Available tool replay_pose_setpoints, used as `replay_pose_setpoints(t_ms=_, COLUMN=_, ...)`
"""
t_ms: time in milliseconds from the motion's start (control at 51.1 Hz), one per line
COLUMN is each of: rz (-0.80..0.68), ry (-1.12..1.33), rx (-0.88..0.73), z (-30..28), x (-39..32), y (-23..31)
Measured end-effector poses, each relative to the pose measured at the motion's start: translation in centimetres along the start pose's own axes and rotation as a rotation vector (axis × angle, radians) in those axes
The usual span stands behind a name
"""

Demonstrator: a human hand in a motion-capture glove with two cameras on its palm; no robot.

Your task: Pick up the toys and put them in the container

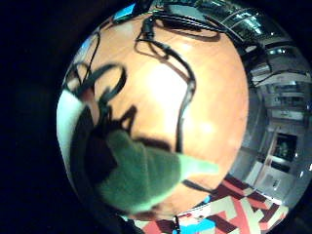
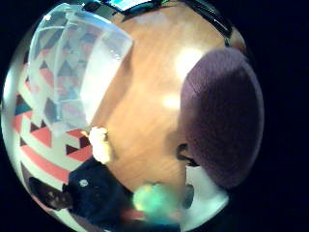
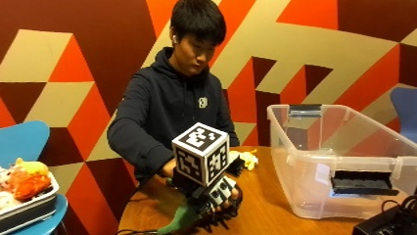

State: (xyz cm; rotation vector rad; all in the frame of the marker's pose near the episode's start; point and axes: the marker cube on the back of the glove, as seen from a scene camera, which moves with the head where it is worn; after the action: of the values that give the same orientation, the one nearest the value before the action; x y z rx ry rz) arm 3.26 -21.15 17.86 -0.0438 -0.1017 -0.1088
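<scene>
A person in a dark hoodie is sitting at a wooden table (image 3: 273,215), and the gloved right hand (image 3: 218,193) is hovering low over its near side with fingers curled round a green plush toy (image 3: 177,221) — the toy's pointed end is sticking out below the hand toward the table edge. In the little-finger palm view the same green toy (image 1: 146,175) is filling the space close to the palm, with black cables (image 1: 183,97) snaking over the tabletop beyond it. The bare left hand is lying behind the marker cube, so its state cannot be told.

A clear plastic container (image 3: 338,161) with black latches is standing on the table well to the side of the hand, and nothing can be seen inside it. 1 yellow plush toy (image 3: 247,157) is lying on the table between the person and the container, just beside the hand's far side. In the thumb-side view a purple rounded shape (image 2: 224,116) is sitting close to the palm — what it is cannot be told.

Off the table, a blue chair (image 3: 23,142) is carrying a tray of plush toys (image 3: 26,183).
</scene>
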Motion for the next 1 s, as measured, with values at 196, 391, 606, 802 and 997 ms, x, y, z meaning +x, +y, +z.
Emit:
replay_pose_setpoints(t_ms=196, rz=-0.141, ry=-0.136, rx=0.177, z=-9.1, x=-6.4, y=2.4)
replay_pose_setpoints(t_ms=391, rz=-0.257, ry=-0.188, rx=0.417, z=-19.6, x=-16.3, y=4.5)
replay_pose_setpoints(t_ms=606, rz=-0.382, ry=-0.328, rx=0.608, z=-20.1, x=-25.0, y=0.1)
replay_pose_setpoints(t_ms=802, rz=-0.413, ry=-0.370, rx=0.395, z=-12.7, x=-29.6, y=-5.4)
replay_pose_setpoints(t_ms=997, rz=-0.430, ry=-0.072, rx=0.234, z=-8.9, x=-28.9, y=-6.1)
